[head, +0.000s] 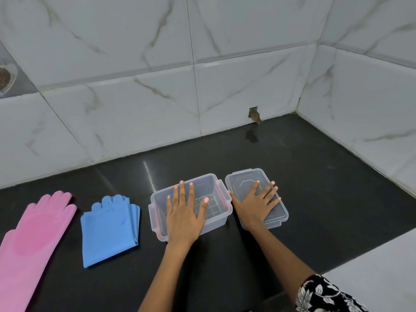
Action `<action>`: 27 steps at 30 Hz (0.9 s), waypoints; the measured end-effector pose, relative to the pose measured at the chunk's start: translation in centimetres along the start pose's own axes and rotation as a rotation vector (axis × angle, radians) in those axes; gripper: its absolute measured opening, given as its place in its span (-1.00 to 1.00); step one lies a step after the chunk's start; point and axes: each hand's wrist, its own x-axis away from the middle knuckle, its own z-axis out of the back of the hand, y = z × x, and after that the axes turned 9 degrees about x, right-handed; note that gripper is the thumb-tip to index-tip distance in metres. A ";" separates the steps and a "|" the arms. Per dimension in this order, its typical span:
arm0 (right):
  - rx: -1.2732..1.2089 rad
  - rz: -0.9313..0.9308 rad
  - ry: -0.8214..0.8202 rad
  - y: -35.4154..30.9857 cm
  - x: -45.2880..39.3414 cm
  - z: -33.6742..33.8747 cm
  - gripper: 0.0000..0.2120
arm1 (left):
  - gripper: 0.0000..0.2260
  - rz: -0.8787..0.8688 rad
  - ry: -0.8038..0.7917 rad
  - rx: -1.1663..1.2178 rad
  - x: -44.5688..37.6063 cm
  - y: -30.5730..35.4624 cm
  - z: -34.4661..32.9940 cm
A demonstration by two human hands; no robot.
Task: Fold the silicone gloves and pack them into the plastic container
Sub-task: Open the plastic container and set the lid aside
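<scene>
On the black tabletop (pixel 225 255), the left hand (pixel 183 218) lies flat, grip released, over the clear plastic container (pixel 216 219), the right hand (pixel 255 204) likewise flat on its clear lid (pixel 279 213), with the folded blue silicone gloves (pixel 109 228) and flat pink silicone glove (pixel 33 242) well left.

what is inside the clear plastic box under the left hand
No gloves are inside the box; a grid-patterned floor shows through its clear walls. The left hand lies flat over the opening, hiding part of the inside. The blue glove and pink glove lie outside.

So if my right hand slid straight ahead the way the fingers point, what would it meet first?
The right hand lies flat on the lid, fingers aimed at bare countertop beyond it; probably nothing before the right-hand wall.
</scene>
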 end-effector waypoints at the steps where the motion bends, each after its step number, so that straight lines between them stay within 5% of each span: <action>1: 0.004 0.000 -0.002 0.0 0.0 0.1 0.03 | -0.18 -0.002 0.000 -0.003 0.0 0.0 0.0; 6: 0.012 0.019 -0.019 -0.2 0.4 0.2 0.00 | -0.05 -0.006 0.008 0.020 0.1 0.0 0.1; 11: 0.022 0.029 -0.044 -0.4 0.7 0.1 0.00 | -0.34 0.010 -0.008 0.019 -0.1 -0.1 -0.1; 16: -0.022 0.012 -0.028 -0.5 0.8 0.4 -0.06 | -0.38 0.004 0.008 0.020 -0.1 -0.3 -0.3; 22: -0.257 0.043 0.084 -1.4 1.6 3.9 -0.46 | -0.41 -0.006 0.071 0.178 -0.2 -0.3 -0.1; 27: -0.646 0.301 0.268 -3.9 3.4 9.2 -0.75 | -0.47 -0.005 0.277 0.435 0.7 -1.9 2.1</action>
